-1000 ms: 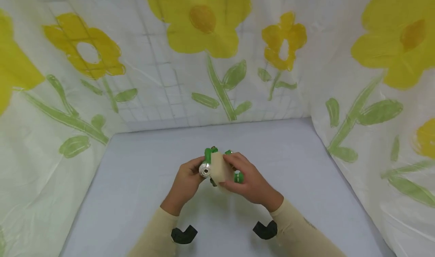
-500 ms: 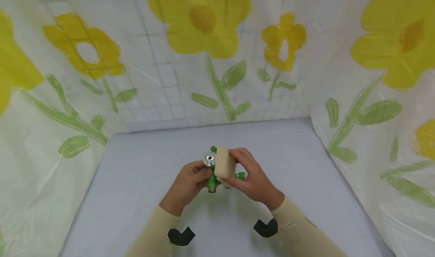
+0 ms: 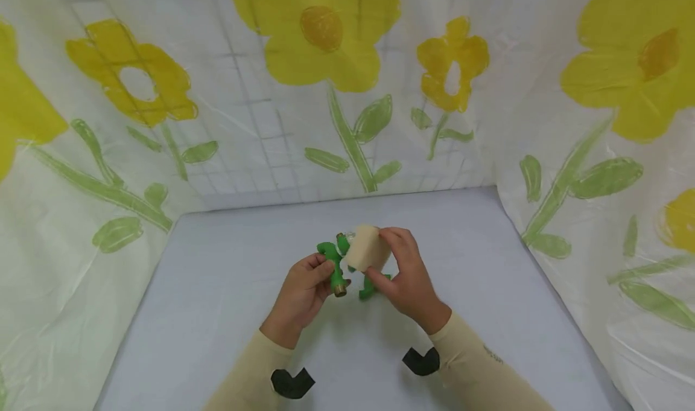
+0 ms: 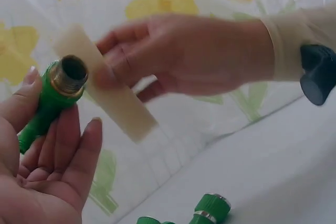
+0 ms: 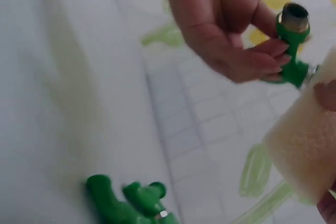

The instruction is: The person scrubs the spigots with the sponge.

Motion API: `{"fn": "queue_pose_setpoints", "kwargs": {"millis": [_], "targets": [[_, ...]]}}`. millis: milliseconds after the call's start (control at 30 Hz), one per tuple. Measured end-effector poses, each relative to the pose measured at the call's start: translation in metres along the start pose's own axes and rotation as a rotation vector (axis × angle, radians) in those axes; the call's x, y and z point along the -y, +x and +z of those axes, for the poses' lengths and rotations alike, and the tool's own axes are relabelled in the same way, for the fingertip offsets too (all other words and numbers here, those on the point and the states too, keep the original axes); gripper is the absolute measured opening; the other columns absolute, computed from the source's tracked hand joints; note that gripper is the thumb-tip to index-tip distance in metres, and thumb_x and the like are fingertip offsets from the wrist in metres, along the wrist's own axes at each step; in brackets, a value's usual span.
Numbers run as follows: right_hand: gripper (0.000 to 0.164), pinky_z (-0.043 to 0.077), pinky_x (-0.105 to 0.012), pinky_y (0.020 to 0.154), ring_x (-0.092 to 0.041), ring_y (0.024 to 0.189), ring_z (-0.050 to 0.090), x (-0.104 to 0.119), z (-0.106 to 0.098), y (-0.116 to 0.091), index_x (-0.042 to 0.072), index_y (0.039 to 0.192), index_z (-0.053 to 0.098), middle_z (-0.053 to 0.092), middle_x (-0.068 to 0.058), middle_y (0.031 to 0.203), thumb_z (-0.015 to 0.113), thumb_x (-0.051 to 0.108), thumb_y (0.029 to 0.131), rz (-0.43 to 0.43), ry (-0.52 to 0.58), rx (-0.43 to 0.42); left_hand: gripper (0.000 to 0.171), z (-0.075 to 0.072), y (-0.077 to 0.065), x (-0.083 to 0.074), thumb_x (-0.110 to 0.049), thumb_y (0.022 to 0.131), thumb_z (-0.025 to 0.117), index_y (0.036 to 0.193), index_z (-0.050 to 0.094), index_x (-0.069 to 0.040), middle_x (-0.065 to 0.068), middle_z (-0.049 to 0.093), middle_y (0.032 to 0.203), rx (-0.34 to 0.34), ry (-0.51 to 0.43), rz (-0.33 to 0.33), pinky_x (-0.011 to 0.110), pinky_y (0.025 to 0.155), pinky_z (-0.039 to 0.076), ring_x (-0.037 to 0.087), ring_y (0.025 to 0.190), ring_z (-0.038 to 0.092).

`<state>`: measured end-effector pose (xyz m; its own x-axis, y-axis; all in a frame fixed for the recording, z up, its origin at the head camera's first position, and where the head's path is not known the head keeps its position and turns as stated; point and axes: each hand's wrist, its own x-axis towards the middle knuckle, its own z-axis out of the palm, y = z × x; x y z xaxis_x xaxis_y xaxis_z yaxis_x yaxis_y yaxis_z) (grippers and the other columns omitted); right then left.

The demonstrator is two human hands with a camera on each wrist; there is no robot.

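My left hand [image 3: 303, 284] pinches a green pipe valve [image 3: 335, 272] between thumb and fingers. The valve's brass threaded end [image 4: 71, 74] is hollow and faces the left wrist camera. In my right hand [image 3: 409, 278] is a cream sponge block [image 3: 362, 248], gripped by thumb and fingers at its right side. The sponge is tilted, right beside the valve's upper part, and hides some of it; a bit of the valve's clear, silvery knob [image 3: 350, 236] peeks out behind. Below the sponge, a second green fitting [image 3: 369, 287] lies on the table.
The pale table [image 3: 228, 266] is bounded at the back and sides by a white curtain [image 3: 260, 157] printed with yellow flowers. A black curved piece [image 3: 293, 384] sits at the left wrist, another [image 3: 422, 361] at the right.
My left hand has turned the valve, so its silvery knob went from facing the head camera to behind the sponge. My right hand has shifted the sponge slightly up and right, tilting it.
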<state>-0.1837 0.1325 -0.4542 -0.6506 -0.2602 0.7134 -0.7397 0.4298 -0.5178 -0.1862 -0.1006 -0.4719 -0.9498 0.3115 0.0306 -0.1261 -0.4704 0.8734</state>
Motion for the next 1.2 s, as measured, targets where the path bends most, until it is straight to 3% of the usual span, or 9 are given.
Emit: {"fn": "queue_pose_setpoints", "kwargs": {"millis": [100, 233, 400, 533, 600, 733, 833, 1033, 1200], "targets": [[0.073, 0.056, -0.058, 0.096, -0.037, 0.127, 0.054, -0.004, 0.005, -0.003, -0.004, 0.146, 0.055, 0.054, -0.019, 0.137, 0.09, -0.002, 0.083, 0.018, -0.064, -0.022, 0.011, 0.001, 0.002, 0.002, 0.006, 0.108, 0.059, 0.102, 0.062, -0.003, 0.007, 0.07, 0.093, -0.067, -0.026, 0.039, 0.036, 0.084, 0.065, 0.013, 0.079, 0.072], [0.073, 0.057, -0.057, 0.092, -0.038, 0.124, 0.054, -0.002, 0.009, 0.001, -0.003, 0.147, 0.055, 0.055, -0.021, 0.135, 0.091, 0.006, 0.084, -0.023, -0.073, -0.059, 0.009, 0.006, 0.003, 0.005, 0.007, 0.101, 0.072, 0.106, 0.067, 0.002, 0.009, 0.072, 0.094, -0.153, 0.04, 0.049, 0.033, 0.084, 0.064, 0.015, 0.085, 0.073], [0.073, 0.058, -0.055, 0.084, -0.04, 0.117, 0.056, 0.001, 0.01, 0.004, -0.004, 0.144, 0.058, 0.056, -0.024, 0.128, 0.092, 0.01, 0.082, -0.051, -0.109, -0.119, 0.025, 0.012, 0.001, 0.005, 0.003, 0.09, 0.087, 0.111, 0.075, 0.007, 0.012, 0.074, 0.097, -0.274, 0.207, 0.112, 0.036, 0.085, 0.064, 0.02, 0.091, 0.074], [0.071, 0.06, -0.054, 0.084, -0.038, 0.116, 0.056, -0.001, 0.014, -0.005, -0.007, 0.14, 0.059, 0.057, -0.022, 0.127, 0.095, 0.011, 0.082, 0.038, -0.168, -0.06, 0.028, 0.008, 0.0, 0.002, -0.006, 0.085, 0.095, 0.106, 0.077, 0.0, 0.014, 0.076, 0.097, -0.331, 0.384, 0.181, 0.036, 0.078, 0.064, 0.026, 0.087, 0.075], [0.069, 0.061, -0.054, 0.085, -0.036, 0.117, 0.057, -0.002, 0.015, -0.008, -0.006, 0.141, 0.059, 0.057, -0.02, 0.127, 0.095, 0.011, 0.084, 0.084, -0.15, -0.035, 0.026, 0.006, -0.001, 0.002, -0.007, 0.084, 0.096, 0.101, 0.077, -0.003, 0.013, 0.075, 0.095, -0.319, 0.473, 0.22, 0.035, 0.073, 0.064, 0.027, 0.084, 0.074], [0.068, 0.058, -0.057, 0.09, -0.034, 0.119, 0.056, 0.002, 0.013, -0.001, -0.005, 0.146, 0.059, 0.058, -0.019, 0.13, 0.091, 0.012, 0.089, 0.157, -0.024, -0.038, 0.024, 0.004, -0.001, 0.007, -0.005, 0.084, 0.096, 0.095, 0.076, -0.01, 0.005, 0.074, 0.095, -0.216, 0.654, 0.367, 0.033, 0.072, 0.064, 0.024, 0.085, 0.075], [0.067, 0.056, -0.057, 0.093, -0.031, 0.121, 0.055, 0.005, 0.009, 0.003, -0.004, 0.15, 0.058, 0.057, -0.016, 0.132, 0.088, 0.013, 0.092, 0.193, 0.028, 0.002, 0.024, 0.002, -0.002, 0.009, -0.002, 0.084, 0.095, 0.096, 0.077, -0.011, 0.003, 0.073, 0.096, -0.177, 0.72, 0.474, 0.033, 0.075, 0.065, 0.022, 0.086, 0.076], [0.066, 0.061, -0.05, 0.087, -0.029, 0.117, 0.058, 0.006, 0.008, -0.01, -0.006, 0.148, 0.059, 0.058, -0.014, 0.132, 0.088, 0.011, 0.092, 0.175, -0.008, 0.146, 0.021, -0.007, -0.001, -0.001, 0.004, 0.086, 0.092, 0.098, 0.079, -0.008, 0.001, 0.074, 0.096, -0.247, 0.722, 0.49, 0.028, 0.066, 0.063, 0.021, 0.083, 0.074], [0.066, 0.058, -0.052, 0.091, -0.029, 0.118, 0.058, 0.005, 0.007, -0.003, -0.003, 0.151, 0.058, 0.059, -0.013, 0.132, 0.087, 0.013, 0.094, 0.193, 0.056, 0.079, 0.024, -0.01, -0.002, -0.009, 0.0, 0.086, 0.093, 0.105, 0.082, -0.009, -0.001, 0.074, 0.099, -0.088, 0.828, 0.524, 0.031, 0.079, 0.065, 0.02, 0.089, 0.076]]}}
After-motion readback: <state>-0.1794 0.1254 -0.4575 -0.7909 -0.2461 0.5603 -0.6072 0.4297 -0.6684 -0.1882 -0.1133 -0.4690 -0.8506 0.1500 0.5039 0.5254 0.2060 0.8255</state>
